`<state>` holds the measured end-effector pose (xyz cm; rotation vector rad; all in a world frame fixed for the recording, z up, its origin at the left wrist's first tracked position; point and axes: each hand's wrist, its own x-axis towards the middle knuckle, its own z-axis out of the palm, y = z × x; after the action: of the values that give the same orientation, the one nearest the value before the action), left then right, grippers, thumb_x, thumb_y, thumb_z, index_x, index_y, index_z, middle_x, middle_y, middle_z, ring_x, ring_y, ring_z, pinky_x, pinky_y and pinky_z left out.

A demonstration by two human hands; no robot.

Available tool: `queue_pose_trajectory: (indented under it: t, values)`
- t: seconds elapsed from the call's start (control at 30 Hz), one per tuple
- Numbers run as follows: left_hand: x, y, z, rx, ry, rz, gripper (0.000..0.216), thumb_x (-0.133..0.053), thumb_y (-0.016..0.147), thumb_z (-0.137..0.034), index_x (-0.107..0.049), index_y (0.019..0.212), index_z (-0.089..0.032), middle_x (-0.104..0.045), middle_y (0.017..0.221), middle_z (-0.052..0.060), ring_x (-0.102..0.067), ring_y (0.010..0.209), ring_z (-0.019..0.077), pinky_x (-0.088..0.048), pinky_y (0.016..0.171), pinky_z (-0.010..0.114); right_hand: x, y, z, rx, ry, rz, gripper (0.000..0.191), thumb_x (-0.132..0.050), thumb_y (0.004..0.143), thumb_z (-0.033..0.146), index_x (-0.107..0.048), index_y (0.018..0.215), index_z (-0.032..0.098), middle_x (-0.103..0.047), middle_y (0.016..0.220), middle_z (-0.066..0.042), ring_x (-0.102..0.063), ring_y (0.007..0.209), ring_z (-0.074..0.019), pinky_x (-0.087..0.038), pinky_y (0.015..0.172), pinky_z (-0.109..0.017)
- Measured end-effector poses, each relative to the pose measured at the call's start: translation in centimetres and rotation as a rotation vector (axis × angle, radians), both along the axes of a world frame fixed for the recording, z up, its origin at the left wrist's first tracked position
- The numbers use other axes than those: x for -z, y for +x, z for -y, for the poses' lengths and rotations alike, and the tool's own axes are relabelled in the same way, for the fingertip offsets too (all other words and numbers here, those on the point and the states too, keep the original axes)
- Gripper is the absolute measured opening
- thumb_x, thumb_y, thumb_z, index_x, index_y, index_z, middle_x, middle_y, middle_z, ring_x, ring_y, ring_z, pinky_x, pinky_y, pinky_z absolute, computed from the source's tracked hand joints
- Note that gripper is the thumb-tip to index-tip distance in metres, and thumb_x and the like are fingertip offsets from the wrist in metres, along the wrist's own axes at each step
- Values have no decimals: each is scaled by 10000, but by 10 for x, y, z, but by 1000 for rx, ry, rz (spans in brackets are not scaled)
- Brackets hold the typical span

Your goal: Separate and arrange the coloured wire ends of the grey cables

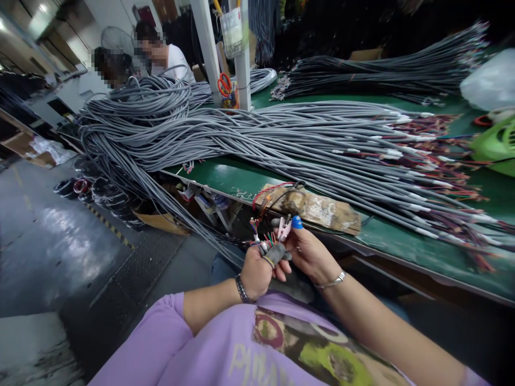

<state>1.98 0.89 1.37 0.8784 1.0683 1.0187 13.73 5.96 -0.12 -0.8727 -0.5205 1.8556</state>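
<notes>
Head view: my left hand [259, 272] curls its fingers round cable ends [256, 236]; my right hand [310, 251] pinches a pink clip [284, 229] beside them, near the worktop [225, 179]. I'd brace those ends firmly.

Your left hand [259, 272], one digit [276, 254] sheathed in grey, is curled closed. Your right hand [309, 251], one fingertip [296, 222] capped in blue, pinches just beside it. Your bare left forearm [210, 304] and bare right forearm [374, 316] angle inward.
</notes>
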Motion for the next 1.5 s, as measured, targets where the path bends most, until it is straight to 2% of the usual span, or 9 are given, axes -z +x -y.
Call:
queue_pose_trajectory:
  t: [0.2, 0.4, 0.57, 0.77, 1.0, 1.2, 1.37, 1.43, 1.5]
  values:
    - [1, -1, 0, 6, -19, -19, 465, -621, 756, -579, -591, 656, -126, -609, 507, 20, -470, 324, 62, -237, 340, 185, 3, -5, 1, 14, -6, -67, 418, -682, 723, 620, -685, 787, 208, -678, 673, -22, -608, 547, -148, -542, 577, -278]
    - [5, -7, 5, 2, -18, -26, 459, -617, 761, -574, -580, 639, -133, -610, 502, 19, -471, 325, 64, -243, 342, 188, 13, 10, 12, -94, 36, -12, 509, -592, 739, 704, -697, 786, 208, -672, 734, -57, -590, 611, -158, -509, 577, -279]
    - [11, -14, 8, -20, -16, -64, 472, -617, 755, -585, -559, 612, -138, -600, 492, 18, -476, 334, 64, -244, 354, 187, 15, 28, 32, -205, 238, 186, 500, -794, 600, 588, -708, 884, 186, -639, 776, -46, -551, 667, -154, -473, 634, -287]
    - [17, -16, 8, -13, -8, -84, 478, -598, 766, -601, -559, 639, -142, -617, 528, 25, -489, 355, 69, -259, 371, 196, 0, 20, 43, -122, 359, 499, 340, -773, 674, 500, -652, 735, 188, -625, 695, -25, -537, 663, -163, -448, 666, -304]
    - [12, -23, 11, 212, 9, -131, 470, -627, 755, -590, -585, 649, -134, -594, 508, 12, -509, 390, 76, -328, 417, 197, 2, 9, 35, -194, 254, 407, 383, -751, 678, 537, -608, 713, 183, -576, 576, 0, -483, 511, -131, -375, 549, -286]
    - [22, -22, 7, 31, -20, -3, 442, -629, 759, -559, -592, 658, -131, -600, 506, 19, -500, 357, 78, -247, 369, 197, 8, 6, 33, -108, 149, 394, 462, -794, 592, 567, -548, 612, 177, -478, 508, 42, -367, 478, -89, -309, 513, -266]
    - [24, -21, 4, -72, -55, 30, 486, -634, 728, -596, -559, 599, -133, -600, 507, 31, -481, 349, 69, -239, 372, 198, 10, 8, 39, -106, 201, 394, 433, -769, 644, 562, -566, 652, 180, -513, 559, 24, -403, 526, -106, -321, 537, -269]
    - [23, -21, 4, -76, -58, 29, 492, -621, 734, -606, -568, 614, -132, -602, 513, 30, -480, 350, 68, -246, 374, 198, 9, 8, 39, -94, 219, 414, 418, -766, 655, 554, -575, 667, 182, -533, 579, 18, -425, 538, -111, -334, 548, -270]
    - [22, -22, 6, 6, -56, 0, 491, -622, 738, -608, -581, 631, -130, -601, 512, 28, -486, 355, 71, -260, 376, 197, 8, 7, 37, -92, 207, 418, 415, -766, 651, 553, -578, 683, 184, -544, 581, 17, -438, 530, -114, -341, 544, -271]
